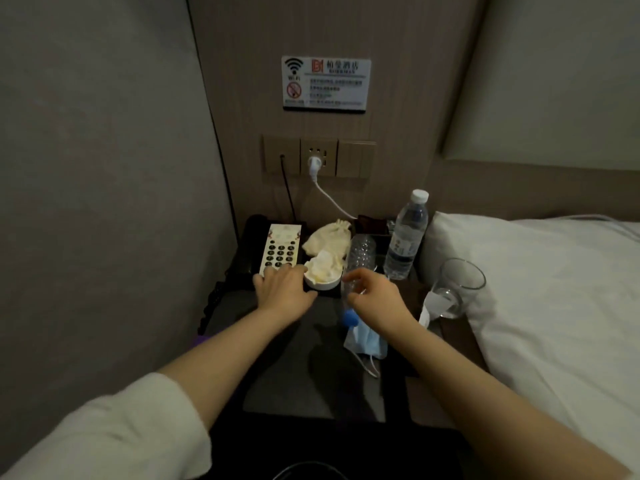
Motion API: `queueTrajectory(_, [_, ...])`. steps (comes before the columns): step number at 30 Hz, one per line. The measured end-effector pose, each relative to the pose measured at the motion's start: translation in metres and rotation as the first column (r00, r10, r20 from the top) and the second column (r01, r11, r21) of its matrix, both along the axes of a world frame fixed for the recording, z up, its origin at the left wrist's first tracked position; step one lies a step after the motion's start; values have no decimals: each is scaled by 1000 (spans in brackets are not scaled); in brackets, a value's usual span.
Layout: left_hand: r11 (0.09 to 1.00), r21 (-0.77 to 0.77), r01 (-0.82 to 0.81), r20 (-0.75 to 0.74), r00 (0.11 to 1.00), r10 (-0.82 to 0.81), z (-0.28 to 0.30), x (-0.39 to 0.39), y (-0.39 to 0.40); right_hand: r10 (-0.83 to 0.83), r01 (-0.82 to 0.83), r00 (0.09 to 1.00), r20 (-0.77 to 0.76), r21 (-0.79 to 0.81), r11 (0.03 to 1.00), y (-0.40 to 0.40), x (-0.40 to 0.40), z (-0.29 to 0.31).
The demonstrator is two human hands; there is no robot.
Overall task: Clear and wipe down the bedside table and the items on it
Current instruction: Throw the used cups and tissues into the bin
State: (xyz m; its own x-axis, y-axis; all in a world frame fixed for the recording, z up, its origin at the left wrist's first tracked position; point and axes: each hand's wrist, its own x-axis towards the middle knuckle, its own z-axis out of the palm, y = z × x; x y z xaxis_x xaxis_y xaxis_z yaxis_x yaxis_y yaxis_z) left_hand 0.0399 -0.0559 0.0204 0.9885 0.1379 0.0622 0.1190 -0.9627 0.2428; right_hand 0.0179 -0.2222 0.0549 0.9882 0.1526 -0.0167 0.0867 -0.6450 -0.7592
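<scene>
The dark bedside table (304,368) stands between a wall and the bed. My left hand (284,289) lies flat at the front edge of a telephone keypad (280,247), its thumb side against a white dish (323,284) filled with crumpled tissue. My right hand (375,294) curls its thumb and fingers around an empty plastic bottle (362,252) that lies on its side, its blue cap (349,319) pointing towards me. A blue face mask (367,341) rests just under my right wrist. A cream cloth pouch (327,237) sits behind the dish.
A full water bottle (405,237) stands upright at the back right. A drinking glass (457,289) with a paper tag stands at the table's right edge beside the white pillow (536,278). A white plug (317,162) and cable hang from the wall socket. A dark round rim (304,471) shows below.
</scene>
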Motion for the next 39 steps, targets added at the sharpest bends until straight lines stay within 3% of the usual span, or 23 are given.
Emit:
queueTrajectory(5, [989, 133, 61, -65, 996, -53, -15, 52, -4, -32, 52, 993, -115, 176, 983, 4, 41, 0])
queueTrajectory(11, [986, 158, 57, -67, 997, -47, -47, 89, -10, 19, 5, 993, -117, 201, 980, 1, 42, -33])
queueTrajectory(23, [998, 50, 43, 23, 999, -45, -65, 113, -14, 69, -57, 997, -46, 226, 972, -3, 25, -47])
queueTrajectory(29, [998, -33, 44, -32, 998, -45, -72, 116, -17, 52, -44, 998, -38, 191, 981, -15, 20, -47])
queueTrajectory(39, [989, -126, 78, 172, 984, -56, -66, 100, -10, 46, -32, 997, -62, 211, 977, -22, 13, -44])
